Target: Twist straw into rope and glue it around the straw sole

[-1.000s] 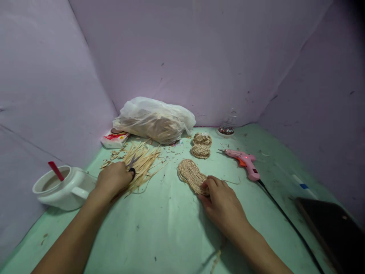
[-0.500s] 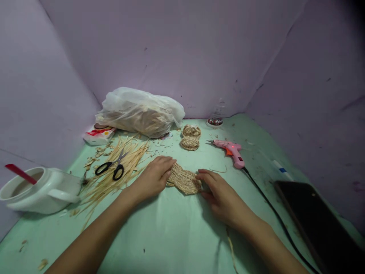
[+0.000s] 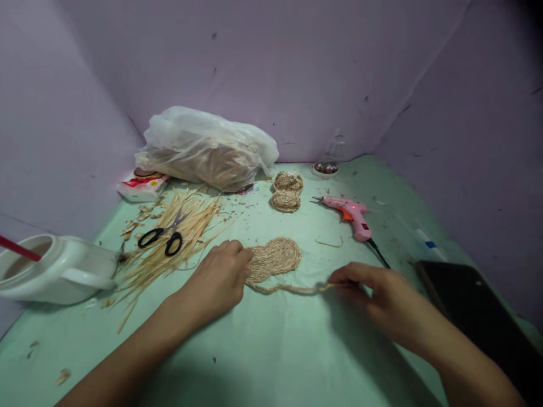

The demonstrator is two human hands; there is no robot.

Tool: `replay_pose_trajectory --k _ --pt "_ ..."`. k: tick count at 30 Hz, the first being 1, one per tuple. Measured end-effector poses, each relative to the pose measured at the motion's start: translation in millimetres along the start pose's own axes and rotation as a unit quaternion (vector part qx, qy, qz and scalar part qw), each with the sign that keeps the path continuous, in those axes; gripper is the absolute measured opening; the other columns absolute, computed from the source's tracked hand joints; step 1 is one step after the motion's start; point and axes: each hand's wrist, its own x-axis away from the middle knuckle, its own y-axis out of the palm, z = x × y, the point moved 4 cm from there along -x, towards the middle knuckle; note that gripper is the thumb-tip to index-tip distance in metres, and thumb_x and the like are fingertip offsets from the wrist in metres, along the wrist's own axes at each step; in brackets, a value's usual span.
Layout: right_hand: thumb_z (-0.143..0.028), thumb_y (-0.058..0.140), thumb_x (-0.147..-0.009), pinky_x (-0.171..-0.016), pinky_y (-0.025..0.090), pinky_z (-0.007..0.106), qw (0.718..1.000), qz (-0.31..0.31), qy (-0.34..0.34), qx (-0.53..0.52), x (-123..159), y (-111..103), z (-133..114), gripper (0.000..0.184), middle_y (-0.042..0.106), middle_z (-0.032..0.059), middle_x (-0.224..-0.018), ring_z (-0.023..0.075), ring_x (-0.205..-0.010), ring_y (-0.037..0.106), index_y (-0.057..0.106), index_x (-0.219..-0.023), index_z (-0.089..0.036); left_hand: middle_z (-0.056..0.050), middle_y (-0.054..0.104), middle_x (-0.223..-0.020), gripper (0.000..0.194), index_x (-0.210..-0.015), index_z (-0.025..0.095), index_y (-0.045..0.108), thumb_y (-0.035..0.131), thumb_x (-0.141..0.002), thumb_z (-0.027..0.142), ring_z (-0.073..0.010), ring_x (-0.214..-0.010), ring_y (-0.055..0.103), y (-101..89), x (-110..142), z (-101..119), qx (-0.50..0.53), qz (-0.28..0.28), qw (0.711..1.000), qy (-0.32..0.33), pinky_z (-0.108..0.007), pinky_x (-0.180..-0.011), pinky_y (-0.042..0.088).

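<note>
A flat coiled straw piece, shaped like a small shoe sole, lies on the green table. My left hand is closed over its left end, which the fingers hide. From that end a twisted straw cord runs along the near edge toward the right. My right hand pinches this cord between thumb and fingers, a short way right of the piece. Farther back sits a smaller straw slipper with a raised band. A pink glue gun with a lit red light lies beyond my right hand.
Scissors rest on loose straw strands at left, near a white pot. Behind are a plastic bag, a small box and a clear domed container. A black phone lies at right, close to a marker.
My right hand has left the coiled piece, moved right and taken hold of the cord, now drawn out along the near side. My left hand stays at the piece's left end.
</note>
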Motion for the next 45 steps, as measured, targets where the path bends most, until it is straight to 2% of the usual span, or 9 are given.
replay_pose_trajectory --k 4,8,12,16,24,29,32,38,45 --pt "-0.021 0.044 -0.08 -0.072 0.048 0.041 0.987 0.105 0.009 0.118 -1.3 -8.1 15.5 0.026 0.068 0.0098 -0.094 0.0261 -0.082 0.062 0.066 -0.093 -0.018 -0.008 0.055 -0.095 0.025 -0.104 0.018 0.059 0.046 -0.082 0.021 -0.0205 -0.094 0.05 6.5 5.8 -8.4 0.087 0.044 0.995 0.021 -0.036 -0.082 0.043" --pt "-0.021 0.045 -0.08 -0.074 0.05 0.04 0.983 0.143 -0.061 0.101 -5.7 -5.0 -13.1 0.027 0.065 0.0114 -0.102 0.0251 -0.089 0.061 0.064 -0.099 -0.017 -0.012 0.046 -0.124 0.036 -0.113 0.016 0.055 0.055 -0.078 0.024 -0.0233 -0.116 0.041 14.4 10.6 -11.8 0.117 0.1 0.986 0.061 -0.04 -0.098 0.035" --pt "-0.017 0.048 -0.081 -0.077 0.047 0.038 0.989 0.073 -0.122 0.052 -12.8 20.4 -50.8 0.022 0.065 0.0081 -0.096 0.0221 -0.088 0.058 0.063 -0.097 -0.02 -0.015 0.043 -0.132 0.049 -0.124 0.012 0.046 0.055 -0.079 0.029 -0.026 -0.124 0.035 22.8 12.4 -8.7 0.106 0.142 0.981 0.081 -0.044 -0.103 0.03" --pt "-0.016 0.05 -0.082 -0.077 0.043 0.042 0.988 0.054 -0.124 0.067 -14.4 45.6 -56.8 0.018 0.065 0.0073 -0.087 0.0232 -0.083 0.055 0.064 -0.091 -0.021 -0.013 0.049 -0.127 0.038 -0.124 0.014 0.043 0.041 -0.087 0.024 -0.0224 -0.12 0.04 26.2 11.2 -6.7 0.101 0.169 0.978 0.072 -0.042 -0.101 0.032" --pt "-0.017 0.049 -0.082 -0.078 0.045 0.04 0.965 0.234 -0.111 0.03 -21.5 21.3 -36.0 0.02 0.062 0.0105 -0.099 0.024 -0.091 0.055 0.058 -0.099 -0.02 -0.012 0.052 -0.123 0.037 -0.122 0.013 0.043 0.041 -0.086 0.022 -0.022 -0.117 0.043 28.2 9.5 -7.8 0.09 0.192 0.976 0.056 -0.041 -0.101 0.033" --pt "-0.012 0.058 -0.069 -0.095 0.036 0.047 0.973 0.116 -0.194 0.038 -55.5 16.4 -52.7 0.057 0.053 0.013 -0.123 0.0286 -0.117 0.042 0.044 -0.123 -0.016 -0.014 0.05 -0.125 0.049 -0.131 0.012 0.031 0.042 -0.085 0.025 -0.0235 -0.117 0.042 30.3 8.7 -10.0 0.093 0.189 0.977 0.041 -0.042 -0.1 0.034" --pt "-0.01 0.06 -0.063 -0.099 0.029 0.051 0.973 0.025 -0.226 0.042 -69.5 23.5 -60.0 0.073 0.052 0.0133 -0.124 0.0287 -0.119 0.04 0.035 -0.131 -0.015 -0.014 0.048 -0.127 0.053 -0.134 0.014 0.028 0.044 -0.085 0.028 -0.0248 -0.119 0.04 31.2 7.0 -10.5 0.094 0.177 0.979 0.042 -0.044 -0.1 0.033" --pt "-0.009 0.057 -0.061 -0.092 0.036 0.045 0.966 -0.046 -0.255 -0.005 -78.9 30.1 -55.7 0.071 0.052 0.014 -0.118 0.0266 -0.108 0.046 0.035 -0.128 -0.015 -0.012 0.046 -0.129 0.056 -0.134 0.016 0.028 0.046 -0.082 0.023 -0.0262 -0.122 0.036 32.4 4.3 -8.5 0.089 0.143 0.985 0.041 -0.047 -0.101 0.03" --pt "-0.008 0.056 -0.057 -0.086 0.041 0.039 0.975 -0.06 -0.199 -0.079 -87.6 35.3 -44.9 0.057 0.054 0.0075 -0.106 0.0225 -0.096 0.051 0.042 -0.111 -0.02 -0.01 0.048 -0.128 0.055 -0.132 0.019 0.029 0.047 -0.08 0.02 -0.0271 -0.121 0.036 34.1 3.9 -8.1 0.084 0.139 0.986 0.044 -0.049 -0.1 0.029"
